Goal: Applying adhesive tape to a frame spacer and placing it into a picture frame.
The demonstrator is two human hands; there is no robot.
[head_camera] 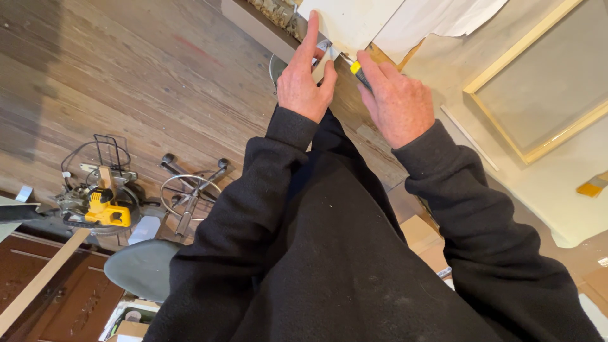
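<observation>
Two bare hands work at the top of the view, both in black sleeves. Starting far left, at about nine o'clock, a yellow-and-grey mitre saw stands on the wooden floor, with a grey stool seat just below it toward seven o'clock. Moving right, at roughly twelve o'clock, the left hand lies flat and unclenched, forefinger stretched out, pressing on a white sheet (its lower corner sits right beside the thumb). Just to the right, near one o'clock, the right hand is wrapped around a utility knife with a yellow and black handle, whose tip meets the sheet's edge close to the left thumb. Farther right, at two o'clock, a pale wooden frame lies on light paper.
</observation>
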